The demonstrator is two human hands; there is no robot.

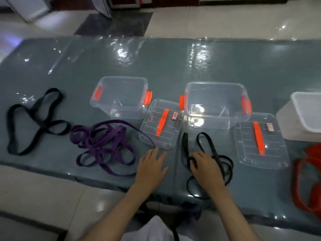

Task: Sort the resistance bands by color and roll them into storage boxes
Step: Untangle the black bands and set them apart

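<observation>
Not much to read here tbh. Each clear lid has a small sticker on it: the left lid (160, 125) carries a red-bordered white label (175, 115) with dark marks, and the right lid (262, 141) carries a red and white label (269, 127) near its far right corner. Both are way too blurry and small to make out any letters or numbers. No other print is legible.

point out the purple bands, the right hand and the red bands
purple bands (104, 143), head view, middle of the tangle
right hand (205, 166), head view, back of the hand
red bands (309, 180), head view, loops at right edge
</observation>
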